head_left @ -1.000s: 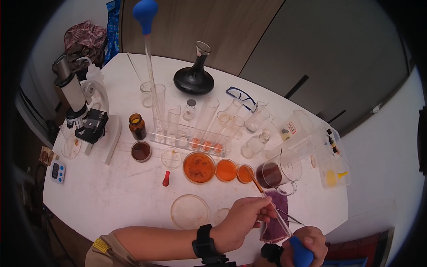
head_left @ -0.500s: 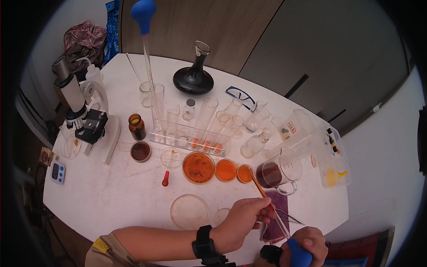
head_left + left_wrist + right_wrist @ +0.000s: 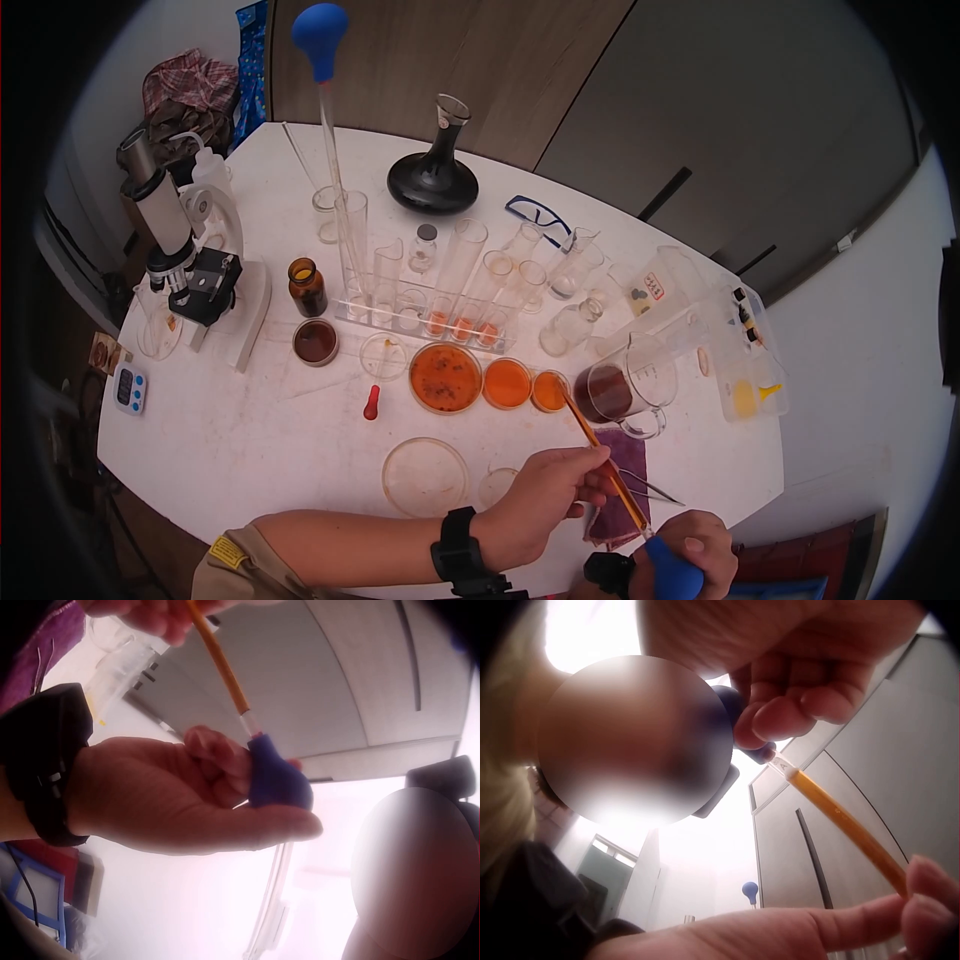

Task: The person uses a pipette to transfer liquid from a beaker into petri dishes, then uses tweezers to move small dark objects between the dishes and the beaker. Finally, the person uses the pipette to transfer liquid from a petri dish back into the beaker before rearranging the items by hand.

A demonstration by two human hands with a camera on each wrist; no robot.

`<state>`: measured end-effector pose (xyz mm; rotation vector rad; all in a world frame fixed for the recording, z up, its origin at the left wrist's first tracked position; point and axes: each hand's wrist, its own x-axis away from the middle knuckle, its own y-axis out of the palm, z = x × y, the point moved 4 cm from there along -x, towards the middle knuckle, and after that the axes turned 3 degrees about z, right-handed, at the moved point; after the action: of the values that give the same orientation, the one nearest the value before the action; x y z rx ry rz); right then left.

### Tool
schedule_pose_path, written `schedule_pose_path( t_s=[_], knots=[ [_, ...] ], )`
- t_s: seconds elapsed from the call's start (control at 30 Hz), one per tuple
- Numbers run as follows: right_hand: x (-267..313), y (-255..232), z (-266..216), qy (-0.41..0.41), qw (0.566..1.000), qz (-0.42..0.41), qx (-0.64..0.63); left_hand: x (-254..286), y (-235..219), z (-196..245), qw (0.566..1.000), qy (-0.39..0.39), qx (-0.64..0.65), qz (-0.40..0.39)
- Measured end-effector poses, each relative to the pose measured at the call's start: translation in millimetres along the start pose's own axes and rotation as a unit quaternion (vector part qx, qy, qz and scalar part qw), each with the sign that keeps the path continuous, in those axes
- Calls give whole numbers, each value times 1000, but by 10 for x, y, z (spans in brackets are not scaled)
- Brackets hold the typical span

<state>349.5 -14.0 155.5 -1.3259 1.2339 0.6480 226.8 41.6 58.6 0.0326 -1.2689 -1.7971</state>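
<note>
A glass pipette [image 3: 622, 487] slants from a small round dish of orange liquid [image 3: 549, 391] up to a blue rubber bulb [image 3: 676, 573]. My left hand [image 3: 545, 495] pinches the pipette around mid-length. At the lower right, my right hand [image 3: 708, 545] grips the bulb. In the left wrist view, curled fingers and a thumb of the right hand [image 3: 180, 791] wrap the bulb [image 3: 279, 780]. Orange liquid fills the pipette [image 3: 844, 821] nearly to the bulb in the right wrist view. The tip overlaps the small dish's right edge.
Beside the small dish stand a mug-shaped beaker of dark liquid [image 3: 605, 393] and two larger orange dishes, one speckled [image 3: 446, 379]. A test tube rack [image 3: 420, 322] is behind, a microscope [image 3: 205, 280] at left. Tweezers [image 3: 655, 487] lie on a purple cloth [image 3: 630, 450].
Orange liquid has risen in the pipette from near its lower part to just below the bulb. The bulb looks fuller. Both hands stay nearly in place.
</note>
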Motion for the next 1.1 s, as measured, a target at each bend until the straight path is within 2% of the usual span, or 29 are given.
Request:
schedule_pose_path(
  t_s=[0.3,0.53,0.63,0.7,0.73,0.8,0.9,0.97,1.03,1.07,1.1],
  knots=[
    [-13,-41,14,-1,999,-40,-23,5,-3,3,1000,-3,-1,1],
    [-34,-25,8,3,999,-39,-32,13,-4,-12,1000,-1,-2,0],
    [-22,24,-26,2,1000,-17,-18,24,1,-28,1000,3,4,0],
    [29,20,-43,41,998,38,-5,68,23,-25,1000,2,7,11],
    [10,25,-41,39,999,38,-4,86,24,-35,1000,3,6,9],
    [-70,-3,-71,-2,995,29,-94,119,77,-45,999,25,-24,-32],
    [-30,-65,-235,-25,995,56,-78,308,188,-15,999,-9,-30,-31],
    [-8,-12,-341,-14,994,64,-90,335,182,-69,999,1,-3,-48],
    [-10,-4,-432,-28,989,133,-64,407,211,-72,998,-11,-16,-55],
    [-13,-5,-459,-21,989,119,-83,447,228,-81,998,-10,-16,-55],
    [3,-16,-512,-22,989,119,-83,489,260,-73,997,23,-10,-68]
  ],
)
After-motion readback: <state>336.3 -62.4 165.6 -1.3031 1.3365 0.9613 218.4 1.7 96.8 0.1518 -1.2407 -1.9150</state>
